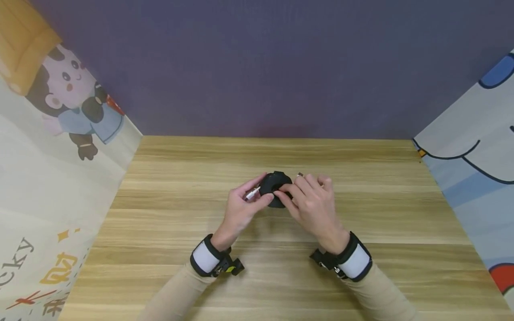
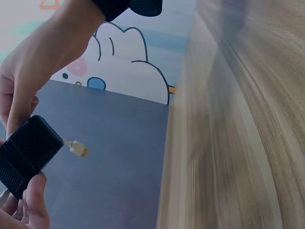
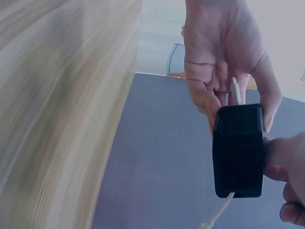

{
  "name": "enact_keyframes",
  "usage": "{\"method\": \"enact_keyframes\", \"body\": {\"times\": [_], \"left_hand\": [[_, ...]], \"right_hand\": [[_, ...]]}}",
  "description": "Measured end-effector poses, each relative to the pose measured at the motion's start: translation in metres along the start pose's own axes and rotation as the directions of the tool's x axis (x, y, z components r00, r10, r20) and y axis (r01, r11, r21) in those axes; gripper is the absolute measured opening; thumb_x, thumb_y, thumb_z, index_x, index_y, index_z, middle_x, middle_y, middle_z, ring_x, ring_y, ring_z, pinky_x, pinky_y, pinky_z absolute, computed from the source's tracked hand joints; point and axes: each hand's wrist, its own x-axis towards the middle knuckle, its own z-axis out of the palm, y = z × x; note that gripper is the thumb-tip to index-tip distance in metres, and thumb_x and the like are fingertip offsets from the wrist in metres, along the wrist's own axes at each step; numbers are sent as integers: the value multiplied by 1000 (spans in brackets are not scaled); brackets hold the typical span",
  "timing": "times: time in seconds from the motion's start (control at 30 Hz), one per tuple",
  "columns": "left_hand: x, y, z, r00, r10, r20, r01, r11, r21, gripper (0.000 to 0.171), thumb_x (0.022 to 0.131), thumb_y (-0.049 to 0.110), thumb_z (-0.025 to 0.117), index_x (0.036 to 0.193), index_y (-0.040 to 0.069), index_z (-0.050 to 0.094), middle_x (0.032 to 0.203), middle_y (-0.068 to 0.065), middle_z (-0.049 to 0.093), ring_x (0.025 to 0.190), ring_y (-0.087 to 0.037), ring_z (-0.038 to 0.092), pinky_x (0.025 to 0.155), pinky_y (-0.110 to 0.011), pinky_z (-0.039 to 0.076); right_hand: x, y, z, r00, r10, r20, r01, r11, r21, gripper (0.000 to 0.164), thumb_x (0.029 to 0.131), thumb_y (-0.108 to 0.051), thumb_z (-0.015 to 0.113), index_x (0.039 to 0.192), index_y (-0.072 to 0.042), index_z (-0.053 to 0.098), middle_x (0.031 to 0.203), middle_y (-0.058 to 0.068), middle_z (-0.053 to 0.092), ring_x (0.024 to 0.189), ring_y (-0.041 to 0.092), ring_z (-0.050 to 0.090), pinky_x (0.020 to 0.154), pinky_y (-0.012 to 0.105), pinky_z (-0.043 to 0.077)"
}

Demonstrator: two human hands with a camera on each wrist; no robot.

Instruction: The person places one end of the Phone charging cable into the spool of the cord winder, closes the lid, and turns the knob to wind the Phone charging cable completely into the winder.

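A round black cable winder point(image 1: 271, 182) is held up over the table between both hands. My left hand point(image 1: 238, 209) grips it from the left, thumb on the near face and fingers behind. My right hand point(image 1: 315, 203) pinches at its middle with thumb and forefinger, covering part of its right side. A white cable plug point(image 1: 253, 193) sticks out beside the left palm. On the opposite side, in the left wrist view, a USB plug point(image 2: 78, 148) pokes out on a short white cable. The winder's textured black rim point(image 3: 239, 148) faces the right wrist camera.
The wood-grain table point(image 1: 277, 249) lies under both hands. A dark blue-grey panel point(image 1: 273, 67) stands along its far edge. Cartoon-printed walls, one on the left point(image 1: 44, 187) and one on the right point(image 1: 466, 156), border the sides.
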Motion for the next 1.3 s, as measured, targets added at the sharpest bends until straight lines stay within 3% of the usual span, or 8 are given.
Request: {"method": "enact_keyframes", "body": {"times": [0.33, 0.53, 0.67, 0.87, 1.1, 1.2, 1.3], "left_hand": [[-2, -3, 5, 999, 28, -40, -30, 998, -53, 53, 91, -1, 72, 142, -4, 58, 141, -22, 61, 100, -11, 68, 83, -20, 58], [-2, -4, 7, 997, 42, -65, -46, 997, -55, 54, 90, -4, 72, 141, -6, 58, 138, -26, 62, 92, -9, 67, 80, -19, 58], [-1, -4, 6, 996, 43, -77, -46, 998, -45, 53, 90, -3, 73, 140, -6, 59, 138, -25, 62, 96, -10, 68, 81, -19, 58], [1, -4, 2, 996, 2, -85, -6, 999, -46, 52, 90, -2, 72, 140, -6, 59, 143, -22, 60, 116, -21, 67, 95, -26, 56], [4, 0, -8, 994, -76, -82, 65, 990, -127, 51, 89, -3, 70, 139, -7, 59, 143, -23, 60, 119, -24, 67, 94, -28, 58], [4, 3, -12, 993, -98, -61, 90, 988, -129, 51, 90, -2, 70, 139, -7, 59, 142, -23, 60, 117, -22, 68, 91, -27, 58], [5, 6, -15, 993, -114, -24, 111, 988, -105, 51, 89, -2, 70, 139, -8, 59, 142, -24, 60, 118, -23, 67, 90, -26, 58]], "right_hand": [[-2, -5, 4, 997, 68, -26, -68, 998, 0, 29, 95, -31, 73, 82, -5, 71, 72, 7, 56, 70, 29, 52, 78, 49, 30], [-2, -8, 6, 995, 96, -16, -96, 995, 4, 30, 96, -31, 72, 83, -5, 71, 73, 7, 57, 71, 29, 53, 78, 50, 30], [-2, -8, 6, 995, 101, -13, -100, 995, 27, 31, 98, -32, 71, 83, -4, 72, 72, 7, 56, 70, 28, 52, 77, 50, 30], [2, -2, 4, 994, 109, -27, -103, 979, 179, 37, 102, -40, 65, 92, -5, 73, 74, 5, 55, 70, 25, 51, 75, 48, 26], [9, 18, -6, 981, 192, -35, -170, 929, 330, 22, 103, -24, 62, 101, -6, 75, 74, 4, 57, 70, 23, 50, 77, 48, 25], [12, 26, -10, 988, 155, 7, -148, 931, 333, 20, 104, -24, 63, 104, -9, 76, 78, 4, 61, 72, 23, 50, 76, 46, 27], [16, 32, -14, 997, 35, 73, -56, 948, 312, 15, 102, -22, 67, 106, -12, 77, 85, 4, 63, 74, 23, 52, 73, 44, 29]]}}
